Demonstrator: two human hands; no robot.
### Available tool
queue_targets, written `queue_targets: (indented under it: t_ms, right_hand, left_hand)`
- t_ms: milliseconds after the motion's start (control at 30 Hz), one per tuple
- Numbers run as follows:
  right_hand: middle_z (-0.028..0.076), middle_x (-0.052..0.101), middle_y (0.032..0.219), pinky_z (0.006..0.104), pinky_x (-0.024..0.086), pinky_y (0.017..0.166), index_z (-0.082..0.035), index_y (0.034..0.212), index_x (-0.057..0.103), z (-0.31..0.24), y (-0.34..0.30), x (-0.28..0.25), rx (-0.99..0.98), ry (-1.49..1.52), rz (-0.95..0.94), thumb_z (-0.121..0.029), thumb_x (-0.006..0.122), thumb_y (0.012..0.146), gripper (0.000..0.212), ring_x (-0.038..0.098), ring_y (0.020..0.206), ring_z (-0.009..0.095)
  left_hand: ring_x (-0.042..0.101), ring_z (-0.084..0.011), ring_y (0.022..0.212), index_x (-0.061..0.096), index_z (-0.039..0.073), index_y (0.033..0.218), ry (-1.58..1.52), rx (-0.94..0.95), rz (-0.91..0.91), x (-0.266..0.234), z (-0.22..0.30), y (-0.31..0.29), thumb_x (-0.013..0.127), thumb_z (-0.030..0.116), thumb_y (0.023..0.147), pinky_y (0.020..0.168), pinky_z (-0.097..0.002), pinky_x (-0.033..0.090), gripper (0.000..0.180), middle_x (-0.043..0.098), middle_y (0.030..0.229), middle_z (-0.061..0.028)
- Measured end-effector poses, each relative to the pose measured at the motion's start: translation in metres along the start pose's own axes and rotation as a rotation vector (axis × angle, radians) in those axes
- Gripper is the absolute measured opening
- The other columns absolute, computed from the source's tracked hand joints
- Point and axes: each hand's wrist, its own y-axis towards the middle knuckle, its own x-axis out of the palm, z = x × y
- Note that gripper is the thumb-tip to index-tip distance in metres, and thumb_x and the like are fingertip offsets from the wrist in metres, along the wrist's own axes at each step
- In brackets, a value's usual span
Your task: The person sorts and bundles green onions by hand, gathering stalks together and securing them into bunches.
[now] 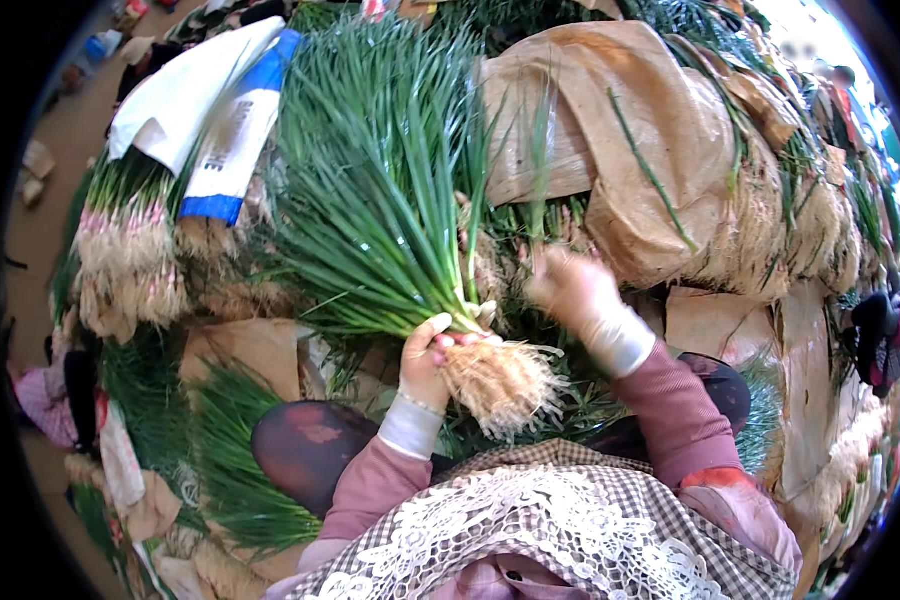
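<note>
My left hand (pixel 425 365) is closed around a thick bunch of green onions (pixel 390 200), gripping it just above the roots. Its long green leaves fan away from me, and the pale, stringy roots (pixel 505 388) hang toward my lap. To the right of the bunch, my right hand (pixel 572 288) is smeared by motion. A single green onion (pixel 541 150), blurred like the hand, rises from its closed fingers. Just beyond that hand lie more green onions (pixel 570 222) with pinkish stems, partly under a brown sheet (pixel 630 130).
Bundled green onions (pixel 130 230) stand at the left under a white sheet (pixel 195 95) and a blue-and-white bag (pixel 235 140). More leaves (pixel 245 450) lie by my left knee (pixel 310 455). Rooted bundles (pixel 750 230) line the right side. Other people (pixel 888 340) are at the edges.
</note>
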Motion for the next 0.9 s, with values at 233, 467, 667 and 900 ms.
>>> queue_targets:
  t_ms: [233,467,667,900]
  right_hand:
    - [0.0,0.053,0.068,0.0204,0.041,0.056,-0.003,0.099,0.059,0.017,0.007,0.037,0.179,0.912,-0.446,-0.025,0.041,0.093,0.029,0.046,0.059,0.007]
    - [0.001,0.047,0.05,0.0259,0.039,0.04,-0.007,0.083,0.054,-0.029,0.012,0.118,0.524,2.262,-0.18,-0.031,0.047,0.09,0.026,0.049,0.045,0.015]
    - [0.014,0.063,0.094,0.037,0.046,0.078,-0.004,0.106,0.058,-0.011,-0.005,0.106,0.151,-0.106,-0.755,-0.033,0.051,0.082,0.038,0.06,0.088,0.031]
    - [-0.001,0.058,0.078,0.0192,0.041,0.056,-0.006,0.099,0.059,-0.024,0.012,0.067,0.161,1.573,-0.428,-0.041,0.048,0.088,0.038,0.052,0.064,0.005]
  left_hand:
    - [0.056,-0.0299,0.082,0.057,-0.005,0.09,-0.112,-0.073,0.157,0.004,0.0,-0.004,0.047,0.017,0.08,0.087,-0.048,0.041,0.026,0.059,0.075,-0.0189]
    - [0.054,-0.028,0.067,0.055,0.003,0.064,-0.169,-0.001,0.01,0.022,0.013,-0.009,0.051,0.018,0.078,0.078,-0.0477,0.046,0.021,0.052,0.056,-0.0125]
    - [0.054,-0.0325,0.089,0.054,-0.006,0.098,-0.102,0.036,-0.037,0.029,0.006,-0.01,0.053,0.022,0.074,0.08,-0.0465,0.044,0.037,0.057,0.088,-0.0179]
    - [0.058,-0.0375,0.071,0.047,0.006,0.047,-0.035,-0.102,0.264,0.013,0.005,-0.009,0.05,0.015,0.077,0.079,-0.0517,0.046,0.031,0.056,0.058,-0.0176]
